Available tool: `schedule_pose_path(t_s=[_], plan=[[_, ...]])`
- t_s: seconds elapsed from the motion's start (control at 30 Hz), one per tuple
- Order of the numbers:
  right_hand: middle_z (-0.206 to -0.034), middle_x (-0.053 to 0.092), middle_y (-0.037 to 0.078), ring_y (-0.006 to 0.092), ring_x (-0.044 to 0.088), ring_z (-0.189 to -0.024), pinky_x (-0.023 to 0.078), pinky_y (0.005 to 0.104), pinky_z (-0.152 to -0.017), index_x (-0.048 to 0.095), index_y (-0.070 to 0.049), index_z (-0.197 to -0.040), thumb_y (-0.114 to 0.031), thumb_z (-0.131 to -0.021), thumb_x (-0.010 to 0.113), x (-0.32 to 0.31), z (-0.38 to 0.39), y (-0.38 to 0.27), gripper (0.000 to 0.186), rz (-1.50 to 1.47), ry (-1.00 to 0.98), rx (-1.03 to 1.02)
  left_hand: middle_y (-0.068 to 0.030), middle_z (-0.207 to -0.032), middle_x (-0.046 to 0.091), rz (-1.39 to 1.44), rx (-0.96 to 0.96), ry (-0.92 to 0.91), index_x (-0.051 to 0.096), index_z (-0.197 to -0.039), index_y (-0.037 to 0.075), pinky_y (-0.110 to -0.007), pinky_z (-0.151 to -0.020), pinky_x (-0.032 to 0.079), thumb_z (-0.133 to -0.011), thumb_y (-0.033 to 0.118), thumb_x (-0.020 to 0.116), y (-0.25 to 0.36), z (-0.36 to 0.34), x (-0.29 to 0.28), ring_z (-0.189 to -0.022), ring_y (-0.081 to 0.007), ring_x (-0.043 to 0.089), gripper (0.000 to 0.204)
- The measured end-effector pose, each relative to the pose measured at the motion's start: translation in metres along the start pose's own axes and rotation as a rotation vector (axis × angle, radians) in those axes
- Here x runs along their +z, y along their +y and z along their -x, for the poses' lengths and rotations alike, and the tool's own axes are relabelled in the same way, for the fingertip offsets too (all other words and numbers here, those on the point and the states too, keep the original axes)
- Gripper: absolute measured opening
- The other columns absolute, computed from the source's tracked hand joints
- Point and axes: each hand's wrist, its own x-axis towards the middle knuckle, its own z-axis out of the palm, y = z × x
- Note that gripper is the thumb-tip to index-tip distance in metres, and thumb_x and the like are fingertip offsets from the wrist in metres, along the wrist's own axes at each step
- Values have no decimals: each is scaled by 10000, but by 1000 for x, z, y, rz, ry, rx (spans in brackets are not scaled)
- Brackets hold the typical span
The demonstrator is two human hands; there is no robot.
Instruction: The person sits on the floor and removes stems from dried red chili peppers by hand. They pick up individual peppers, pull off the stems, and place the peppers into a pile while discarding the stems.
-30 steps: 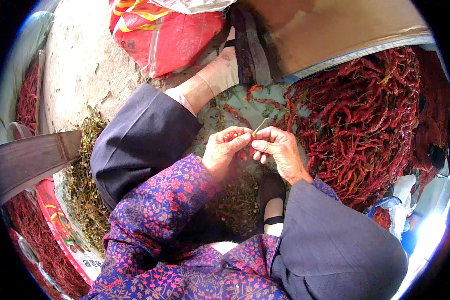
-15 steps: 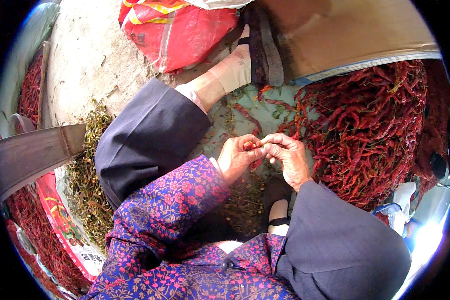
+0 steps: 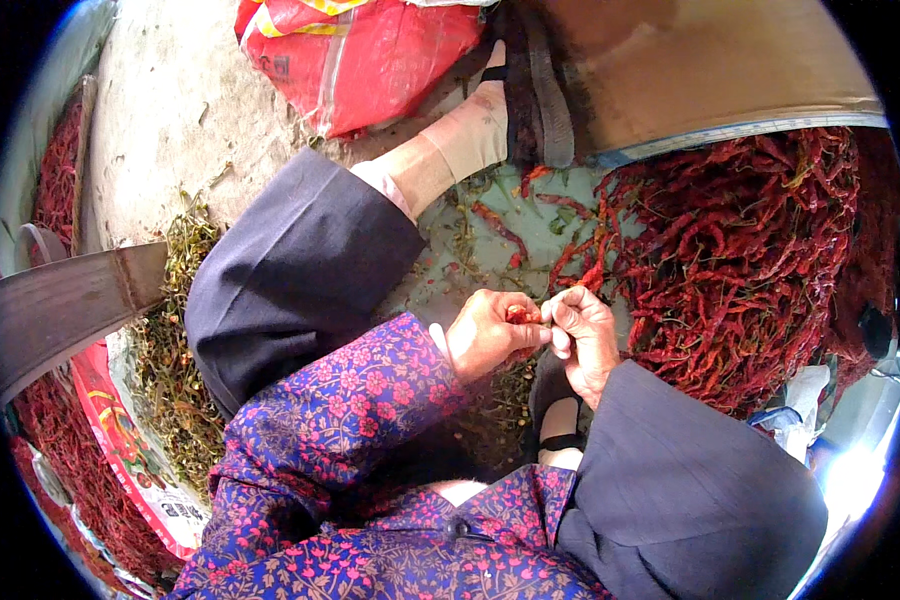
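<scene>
From here I see my left hand (image 3: 490, 335) gripping red chillies (image 3: 521, 316) mid-scene, right hand (image 3: 560, 322) pinched narrow alongside; left-side stalks (image 3: 170, 385) suggest progress, but the right-side chilli heap (image 3: 740, 260) looks plentiful.

Rough floor (image 3: 175, 125) and bright light (image 3: 857, 478)
The floor is pale and spotty; the light glows white at the lower right.

Produce work area: wrinkled red chili heap (image 3: 750, 260) right, bulging red plastic sack (image 3: 380, 75) top, dusty pale floor (image 3: 160, 120) upper left, loose greenish-brown stem pile (image 3: 170, 375) left.
</scene>
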Motion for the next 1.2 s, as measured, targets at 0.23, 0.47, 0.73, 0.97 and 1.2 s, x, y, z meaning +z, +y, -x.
schedule_pose_path(t_s=[0.23,0.47,0.73,0.97,1.2], plan=[[-669,561,84,67,408,-416,310,188,-341,488,-35,-754,-112,-770,626,-20,16,-15,159,-39,-197,243,19,-612,534,-143,46,-342,596,-761,37,-228,-494,364,-736,140,668,3,0,-4,-555,-57,456,128],[-671,550,70,48,372,-378,303,182,-323,491,-49,-751,-130,-769,632,-20,24,-19,164,-168,-316,263,13,-622,549,58,18,-451,608,-777,32,-219,-485,371,-728,147,679,14,6,-3,-542,-64,470,144],[-951,590,66,109,561,-656,442,225,-517,538,-42,-1050,-72,-774,583,-9,14,-62,281,940,49,-357,19,-594,508,-216,52,-158,565,-773,38,-218,-458,357,-771,162,621,18,-5,-17,-507,-50,437,136],[-833,555,118,292,586,-651,482,368,-538,534,-20,-928,-70,-755,558,2,11,-46,182,1574,-424,-817,4,-610,525,-371,133,-129,574,-777,22,-227,-484,372,-768,170,612,9,-8,-17,-549,-60,459,153],[-633,520,129,308,561,-588,434,404,-498,490,-45,-796,-66,-773,519,-5,14,-19,42,1469,-195,-677,-107,-645,555,-610,411,56,558,-777,9,-307,-529,423,-716,113,617,-3,-6,-5,-562,-206,535,134]])
